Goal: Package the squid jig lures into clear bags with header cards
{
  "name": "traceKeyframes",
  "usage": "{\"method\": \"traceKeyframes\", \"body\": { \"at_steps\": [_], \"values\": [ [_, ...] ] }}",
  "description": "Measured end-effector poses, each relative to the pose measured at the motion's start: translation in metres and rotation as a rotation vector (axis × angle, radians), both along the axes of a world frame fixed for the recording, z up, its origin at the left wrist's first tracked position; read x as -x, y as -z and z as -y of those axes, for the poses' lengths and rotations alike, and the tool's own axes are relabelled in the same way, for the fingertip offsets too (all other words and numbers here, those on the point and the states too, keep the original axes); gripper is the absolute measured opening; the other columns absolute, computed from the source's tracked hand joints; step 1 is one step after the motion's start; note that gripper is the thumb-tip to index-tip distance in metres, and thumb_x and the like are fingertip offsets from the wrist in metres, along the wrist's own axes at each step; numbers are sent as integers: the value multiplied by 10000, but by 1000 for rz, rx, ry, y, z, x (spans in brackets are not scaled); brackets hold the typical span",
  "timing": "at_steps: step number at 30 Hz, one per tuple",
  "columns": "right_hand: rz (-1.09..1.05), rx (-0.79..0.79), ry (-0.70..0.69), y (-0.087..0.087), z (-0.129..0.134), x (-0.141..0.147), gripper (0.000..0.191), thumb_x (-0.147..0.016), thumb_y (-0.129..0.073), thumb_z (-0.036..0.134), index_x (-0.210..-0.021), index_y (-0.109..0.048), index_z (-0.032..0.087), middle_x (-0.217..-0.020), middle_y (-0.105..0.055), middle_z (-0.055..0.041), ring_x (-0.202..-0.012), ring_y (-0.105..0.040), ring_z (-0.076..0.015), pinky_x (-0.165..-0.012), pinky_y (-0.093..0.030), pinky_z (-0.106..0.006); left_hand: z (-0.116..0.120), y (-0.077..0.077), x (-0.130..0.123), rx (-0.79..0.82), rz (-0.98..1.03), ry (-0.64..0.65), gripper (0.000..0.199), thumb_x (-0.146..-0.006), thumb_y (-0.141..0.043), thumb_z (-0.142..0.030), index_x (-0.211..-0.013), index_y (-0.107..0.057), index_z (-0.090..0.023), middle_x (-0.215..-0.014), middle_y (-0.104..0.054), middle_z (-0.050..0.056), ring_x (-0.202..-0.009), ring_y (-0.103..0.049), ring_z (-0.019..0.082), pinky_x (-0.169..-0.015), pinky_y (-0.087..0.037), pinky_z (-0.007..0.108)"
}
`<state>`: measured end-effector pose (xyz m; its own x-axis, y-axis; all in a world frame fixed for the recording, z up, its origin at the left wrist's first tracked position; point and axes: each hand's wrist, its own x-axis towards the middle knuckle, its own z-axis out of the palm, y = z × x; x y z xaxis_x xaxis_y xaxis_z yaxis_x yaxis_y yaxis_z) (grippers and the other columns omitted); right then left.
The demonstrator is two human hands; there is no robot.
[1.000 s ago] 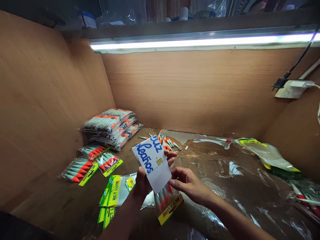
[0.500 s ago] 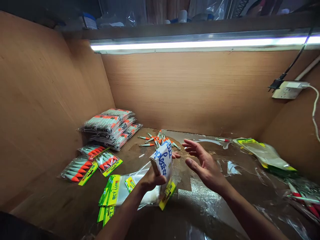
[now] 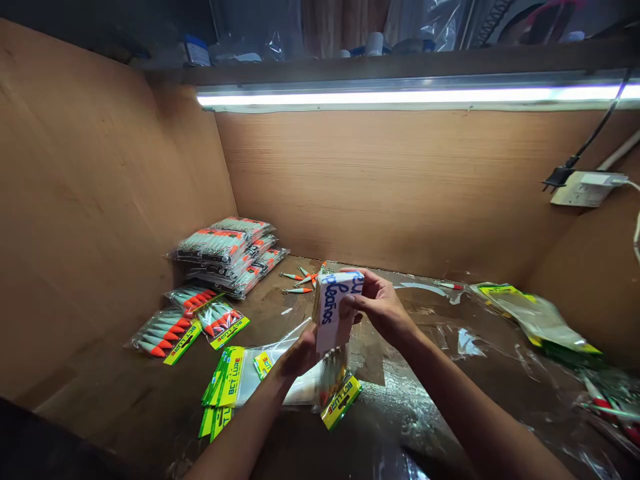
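My left hand point(image 3: 301, 352) is closed around the lower left side of a white, box-like block with blue lettering point(image 3: 329, 331). My right hand point(image 3: 384, 305) grips its upper right corner, thumb on the front face. Just below the block is a clear lure packet with a yellow BCT LURE header point(image 3: 342, 403); whether my left hand also holds it I cannot tell. Under my left forearm lie clear bags with green and yellow headers point(image 3: 231, 377). Behind the block, loose orange-and-white lures point(image 3: 299, 290) are scattered, partly hidden by it.
Filled lure packets point(image 3: 170, 333) lie at left, before a stack of bulk lure bags point(image 3: 220, 247). More header bags point(image 3: 535, 317) lie at right, near red-and-white lures point(image 3: 597, 400) in plastic. Wooden walls enclose the table; a power strip point(image 3: 583, 190) hangs at right.
My right hand has moved left and taken hold of the block's upper corner. The block now faces me more squarely. The view has shifted slightly.
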<state>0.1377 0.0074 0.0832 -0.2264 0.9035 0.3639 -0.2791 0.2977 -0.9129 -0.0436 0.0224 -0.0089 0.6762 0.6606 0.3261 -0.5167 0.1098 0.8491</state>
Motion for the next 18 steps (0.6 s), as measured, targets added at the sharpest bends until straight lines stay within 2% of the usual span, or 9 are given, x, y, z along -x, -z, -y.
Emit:
{"method": "traceKeyframes", "body": {
  "at_steps": [3, 6, 8, 10, 12, 13, 15, 16, 18],
  "values": [
    [-143, -135, 218, -8, -5, -8, 521, -789, -754, 344, -1263, -565, 238, -1139, -664, -75, -983, -643, -214, -891, -523, -373, -1, -6, -3, 76, 67, 4, 988, -669, -602, -818, -1401, -507, -161, -1381, -550, 210, -1324, -460, 379, -1108, -300, 495],
    [-82, -224, 526, -16, -7, -44, 592, -848, -676, 385, -1386, -458, 269, -1209, -621, -88, -1027, -627, -225, -915, -508, -412, -2, -12, -6, 176, 133, 6, 994, -710, -521, -842, -1447, -439, -179, -1383, -546, 210, -1293, -497, 372, -1085, -319, 497],
    [126, -255, 793, -13, -7, -76, 689, -829, -679, 431, -1432, -410, 234, -1193, -615, -116, -1048, -613, -264, -906, -501, -460, -3, -12, -6, 233, 169, -3, 963, -757, -472, -830, -1467, -399, -185, -1386, -540, 213, -1271, -520, 361, -1073, -332, 495],
    [423, -293, 1097, -1, -3, -101, 816, -752, -746, 451, -1450, -406, 198, -1314, -545, -161, -1182, -527, -326, -981, -434, -526, -6, -11, -6, 286, 198, -20, 908, -806, -451, -795, -1477, -371, -189, -1399, -524, 213, -1250, -541, 346, -1054, -357, 481],
    [657, -327, 1205, 21, 4, -110, 784, -744, -747, 463, -1417, -466, 173, -1402, -483, -185, -1277, -437, -361, -1048, -354, -555, -8, -9, -5, 332, 219, -26, 869, -836, -444, -767, -1481, -356, -192, -1407, -513, 213, -1230, -557, 337, -1029, -383, 466],
    [734, -309, 1110, 34, 8, -106, 673, -781, -710, 468, -1358, -535, 170, -1371, -519, -181, -1252, -462, -354, -1042, -360, -546, -9, -8, -6, 345, 227, -24, 860, -842, -444, -760, -1480, -353, -192, -1405, -514, 213, -1220, -565, 334, -1021, -389, 462],
    [818, -161, 647, 63, 18, -85, 452, -846, -629, 488, -1167, -671, 172, -1165, -660, -155, -1039, -599, -311, -927, -457, -493, -8, -8, -8, 353, 239, -9, 858, -839, -461, -755, -1479, -355, -194, -1396, -522, 210, -1207, -574, 331, -1025, -385, 460],
    [802, -43, 409, 76, 22, -69, 427, -860, -611, 499, -1127, -691, 175, -1103, -688, -140, -957, -631, -290, -872, -489, -461, -7, -8, -10, 348, 242, 2, 861, -833, -476, -754, -1479, -355, -197, -1390, -528, 207, -1208, -572, 332, -1034, -375, 466],
    [675, 101, 90, 97, 29, -38, 411, -854, -617, 510, -1065, -709, 169, -1008, -717, -106, -889, -652, -264, -807, -510, -405, -5, -9, -13, 326, 245, 11, 886, -812, -514, -753, -1485, -350, -201, -1383, -538, 202, -1242, -544, 336, -1069, -336, 478]
  ]
}}
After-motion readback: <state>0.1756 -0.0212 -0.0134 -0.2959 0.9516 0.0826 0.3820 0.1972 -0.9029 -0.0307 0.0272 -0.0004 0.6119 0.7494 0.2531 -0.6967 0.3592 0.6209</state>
